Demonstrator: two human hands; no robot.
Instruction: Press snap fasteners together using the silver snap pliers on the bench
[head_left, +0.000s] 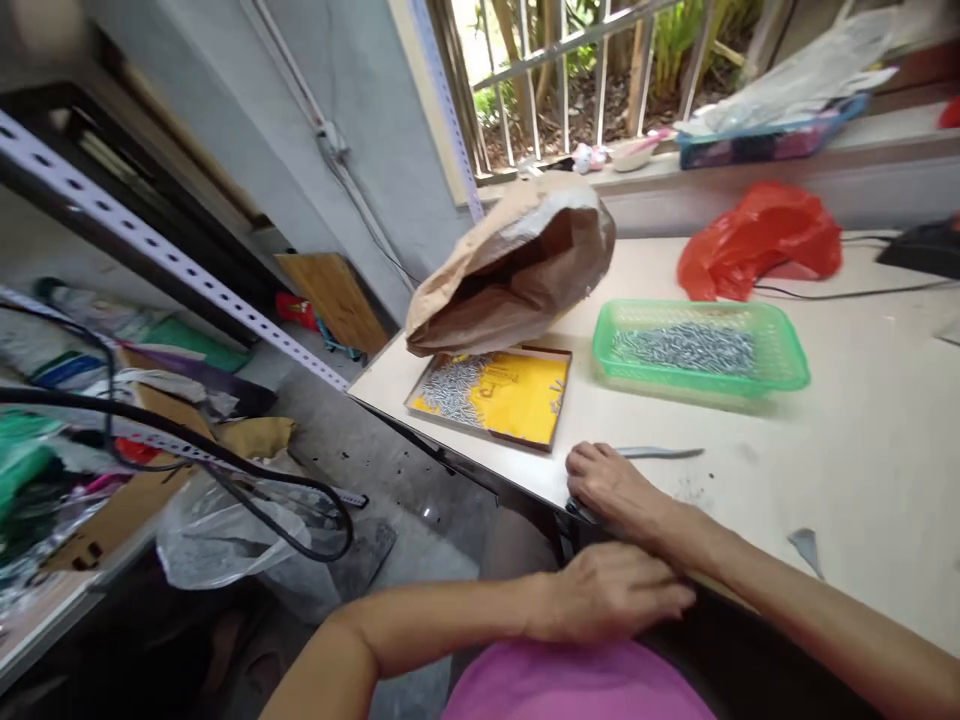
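Observation:
My right hand (611, 483) rests at the front edge of the table, its fingers curled and closed. A small dark thing shows beneath it, but what the fingers hold is hidden. Just beyond it lies a thin grey strip (664, 452). Lower down, my left hand (611, 592) hovers above my lap, below the table edge, palm down with fingers stretched to the right. Left of the right hand sits a shallow tray (525, 400) with a yellow bottom and many small silvery metal pins (454, 390). A brown paper bag (517, 265) lies open behind the tray, overhanging its back.
A green plastic basket (701, 385) holds more silvery pins. Behind it are a red plastic bag (761, 240) and a black cable. A small grey piece (806, 550) lies at right. On the left stand a perforated metal post (172, 265) and cluttered shelf with a loop of black cable.

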